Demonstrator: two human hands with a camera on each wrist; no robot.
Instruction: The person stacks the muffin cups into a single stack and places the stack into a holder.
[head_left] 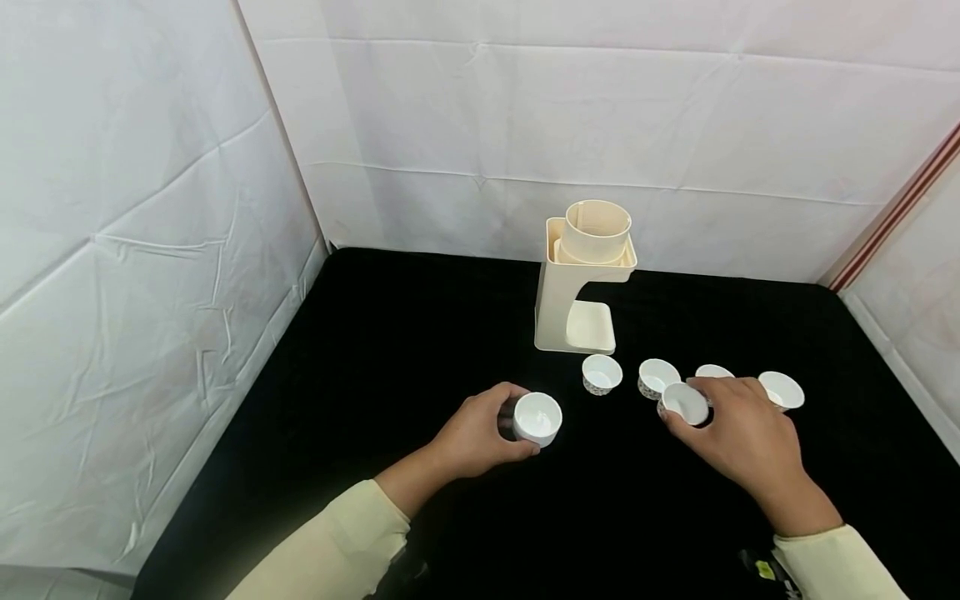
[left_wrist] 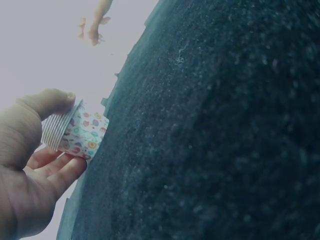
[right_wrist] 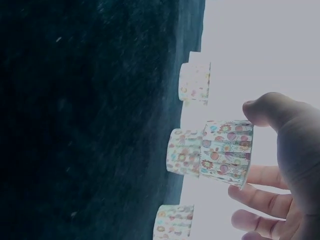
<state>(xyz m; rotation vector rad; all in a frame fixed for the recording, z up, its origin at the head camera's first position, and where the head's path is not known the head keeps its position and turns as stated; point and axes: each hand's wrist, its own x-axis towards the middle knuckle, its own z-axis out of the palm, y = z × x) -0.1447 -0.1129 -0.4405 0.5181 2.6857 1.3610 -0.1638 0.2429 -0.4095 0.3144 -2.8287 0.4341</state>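
My left hand (head_left: 478, 429) grips a short stack of white paper baking cups (head_left: 537, 419) between thumb and fingers; in the left wrist view the nested rims (left_wrist: 56, 131) show above a colourful fruit-like print. In my right hand (head_left: 746, 429) a single paper baking cup (head_left: 684, 405) is pinched by its rim, with pleated, flower-printed sides (right_wrist: 227, 152) in the right wrist view. That cup is held close by a row of several similar cups, among them one near the row's middle (head_left: 658, 377). The right hand partly covers another cup (head_left: 712, 371).
A cream stand (head_left: 553, 308) with a round tube (head_left: 597, 237) on top and a small tray base (head_left: 591, 327) is at the back of the black-covered table (head_left: 420, 333). One cup (head_left: 602, 375) sits just before it, another (head_left: 782, 390) at the row's right end. White cloth walls (head_left: 480, 108) enclose the table.
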